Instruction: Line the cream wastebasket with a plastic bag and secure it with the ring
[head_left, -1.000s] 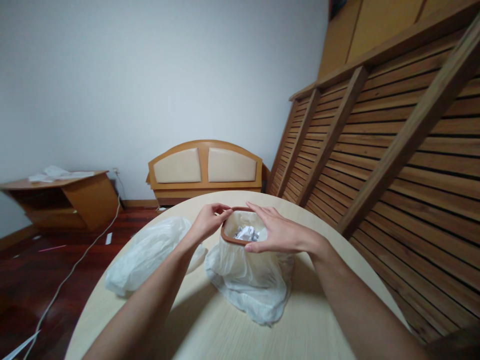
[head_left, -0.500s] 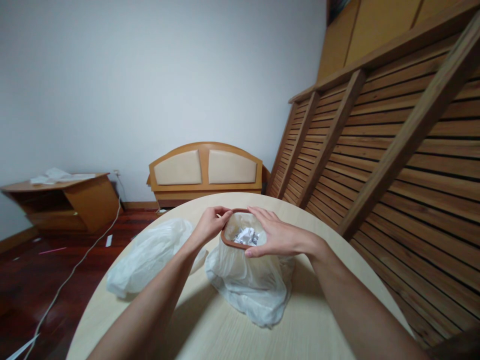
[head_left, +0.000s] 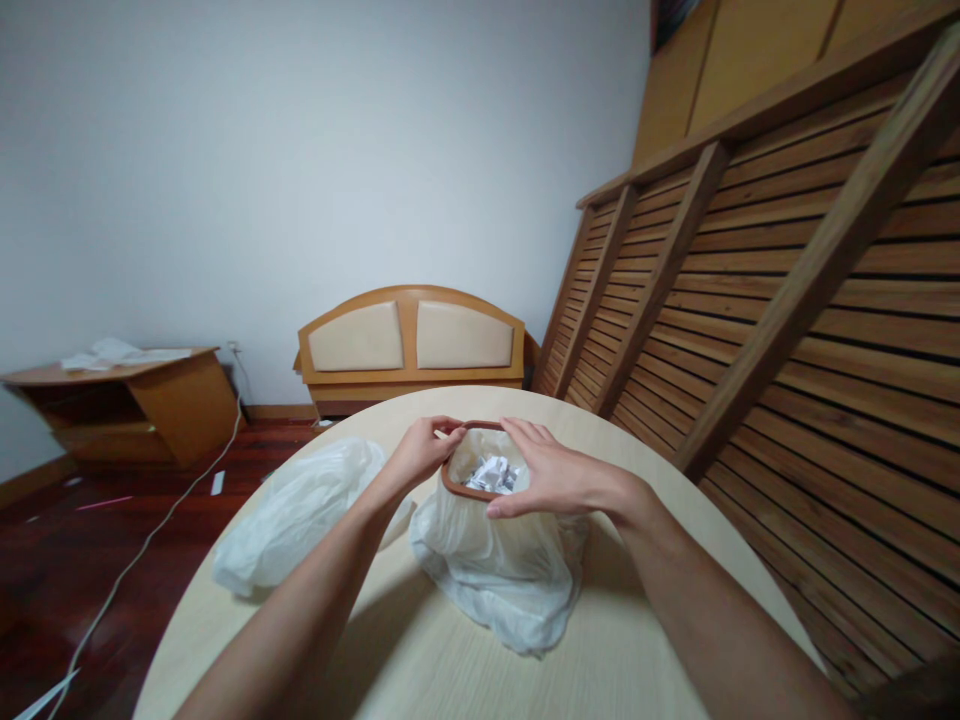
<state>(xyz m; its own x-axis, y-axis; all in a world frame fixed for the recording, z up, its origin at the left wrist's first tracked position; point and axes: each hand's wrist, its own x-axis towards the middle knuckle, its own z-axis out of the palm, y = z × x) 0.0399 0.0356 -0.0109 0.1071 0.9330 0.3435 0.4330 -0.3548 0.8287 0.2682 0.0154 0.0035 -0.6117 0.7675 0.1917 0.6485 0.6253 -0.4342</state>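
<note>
A small bin with a brown rim [head_left: 451, 486] stands on the round pale wooden table [head_left: 420, 650]. A translucent white plastic liner [head_left: 495, 575] hangs down over its outside. Crumpled white paper [head_left: 491, 472] lies inside. My left hand [head_left: 424, 450] pinches the liner at the rim's left far side, fingers closed. My right hand [head_left: 551, 472] rests over the rim's right side, fingers stretched out and thumb at the near edge.
A second white plastic bag [head_left: 296, 510] lies on the table left of the bin. Slatted wooden bed frames [head_left: 757, 300] lean at the right. A headboard [head_left: 410, 345] stands against the far wall, a low wooden cabinet [head_left: 127, 405] at the left, a cable [head_left: 142, 550] on the floor.
Both hands have edged slightly along the bin's rim; my left fingers have closed tighter on the liner. The bin and the bags stay in place.
</note>
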